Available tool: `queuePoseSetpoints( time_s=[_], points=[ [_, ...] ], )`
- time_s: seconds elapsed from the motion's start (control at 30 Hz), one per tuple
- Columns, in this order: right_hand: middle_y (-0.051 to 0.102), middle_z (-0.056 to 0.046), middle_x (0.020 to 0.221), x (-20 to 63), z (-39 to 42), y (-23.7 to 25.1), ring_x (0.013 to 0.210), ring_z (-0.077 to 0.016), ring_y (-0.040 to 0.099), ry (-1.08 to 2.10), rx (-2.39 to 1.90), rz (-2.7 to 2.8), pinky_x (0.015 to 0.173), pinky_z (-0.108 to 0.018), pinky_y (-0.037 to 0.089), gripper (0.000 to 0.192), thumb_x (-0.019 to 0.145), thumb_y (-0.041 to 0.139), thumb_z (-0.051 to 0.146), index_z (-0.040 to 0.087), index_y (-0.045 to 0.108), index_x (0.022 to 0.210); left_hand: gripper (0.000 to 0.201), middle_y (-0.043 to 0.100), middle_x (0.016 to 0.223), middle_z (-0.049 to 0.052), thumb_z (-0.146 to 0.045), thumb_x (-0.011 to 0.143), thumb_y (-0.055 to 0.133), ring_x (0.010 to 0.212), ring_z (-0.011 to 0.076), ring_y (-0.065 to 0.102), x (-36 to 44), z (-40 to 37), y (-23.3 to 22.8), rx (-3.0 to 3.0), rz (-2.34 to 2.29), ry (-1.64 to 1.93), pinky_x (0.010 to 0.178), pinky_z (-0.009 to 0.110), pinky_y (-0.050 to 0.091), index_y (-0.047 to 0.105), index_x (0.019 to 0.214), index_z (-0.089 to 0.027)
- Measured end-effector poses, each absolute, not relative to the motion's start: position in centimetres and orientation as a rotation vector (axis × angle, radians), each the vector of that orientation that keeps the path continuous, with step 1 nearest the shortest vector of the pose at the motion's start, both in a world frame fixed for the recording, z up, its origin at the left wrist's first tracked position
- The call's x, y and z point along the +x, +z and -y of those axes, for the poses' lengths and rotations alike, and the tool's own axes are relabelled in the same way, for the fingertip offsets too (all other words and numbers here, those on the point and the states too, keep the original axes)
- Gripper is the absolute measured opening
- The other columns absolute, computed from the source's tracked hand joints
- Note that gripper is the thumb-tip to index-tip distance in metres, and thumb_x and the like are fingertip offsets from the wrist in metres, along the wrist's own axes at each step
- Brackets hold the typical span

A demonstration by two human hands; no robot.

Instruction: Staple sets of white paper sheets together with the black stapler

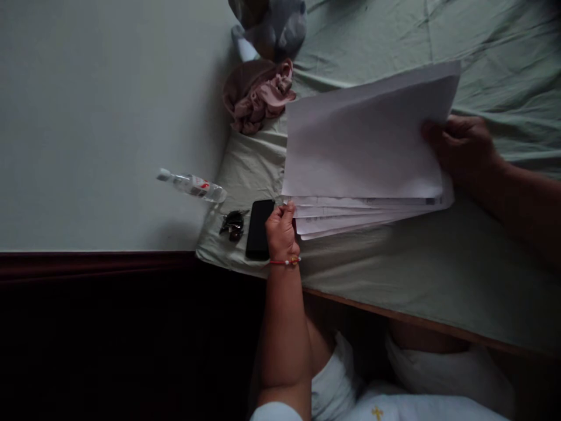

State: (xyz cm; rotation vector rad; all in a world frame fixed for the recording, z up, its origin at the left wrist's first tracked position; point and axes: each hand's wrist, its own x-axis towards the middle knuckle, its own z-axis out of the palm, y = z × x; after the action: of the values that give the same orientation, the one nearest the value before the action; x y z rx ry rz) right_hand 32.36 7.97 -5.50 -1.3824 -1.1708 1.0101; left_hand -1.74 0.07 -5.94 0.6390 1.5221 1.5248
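A fanned stack of white paper sheets (363, 140) is held tilted above the green cloth, its top sheet blank. Printed lines show along the edges of the lower sheets (346, 222). My right hand (464, 146) grips the stack at its right edge, thumb on top and the other fingers hidden behind. At the lower left corner, my left hand (281, 230) pinches the sheet edges between thumb and fingers; how many sheets it has cannot be seen. A red bracelet (287, 262) circles the left wrist. Beside that hand lies a black phone (259, 230), partly covered by it.
A green sheet (495, 245) covers the surface, wooden-edged (394, 318) near my legs. Keys (233, 225) lie left of the phone. A clear plastic bottle (193, 185) stands by the white wall (109, 117). Crumpled pink cloth (260, 99) and a plastic bag (284, 29) sit farther back.
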Motion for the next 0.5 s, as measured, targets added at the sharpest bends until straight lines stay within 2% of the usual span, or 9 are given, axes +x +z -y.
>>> queuePoseSetpoints(
  time_s=[0.2, 0.3, 0.5],
  points=[
    [0.051, 0.001, 0.068, 32.41, -7.88, -5.31, 0.06, -0.0083, 0.04, 1.037, -1.371, 1.161, 0.053, -0.023, 0.03, 0.04, 0.078, 0.078, 0.054, 0.017, 0.064, 0.076, 0.04, 0.06, 0.067, -0.006, -0.036, 0.062, 0.094, 0.066, 0.0106, 0.057, -1.52, 0.05, -5.56, 0.599, -1.45, 1.508, 0.071, 0.025, 0.046, 0.057, 0.068, -0.02],
    [0.055, 0.0, 0.07, 32.51, -7.95, -5.55, 0.06, -0.0086, 0.043, 1.05, -1.351, 1.146, 0.053, -0.023, 0.032, 0.038, 0.078, 0.079, 0.053, 0.017, 0.068, 0.079, 0.041, 0.062, 0.068, -0.005, -0.035, 0.061, 0.095, 0.066, 0.0102, 0.056, -1.45, 0.04, -5.48, 0.62, -1.457, 1.509, 0.072, 0.025, 0.047, 0.057, 0.068, -0.02],
    [0.067, -0.002, 0.08, 32.82, -8.48, -6.08, 0.065, -0.0105, 0.054, 1.155, -1.29, 1.144, 0.058, -0.025, 0.043, 0.039, 0.075, 0.084, 0.053, 0.018, 0.076, 0.09, 0.025, 0.064, 0.072, -0.004, -0.019, 0.066, 0.084, 0.071, 0.0121, 0.061, -1.58, -0.1, -5.49, 0.634, -1.499, 1.462, 0.079, 0.028, 0.049, 0.061, 0.075, -0.02]
  ],
)
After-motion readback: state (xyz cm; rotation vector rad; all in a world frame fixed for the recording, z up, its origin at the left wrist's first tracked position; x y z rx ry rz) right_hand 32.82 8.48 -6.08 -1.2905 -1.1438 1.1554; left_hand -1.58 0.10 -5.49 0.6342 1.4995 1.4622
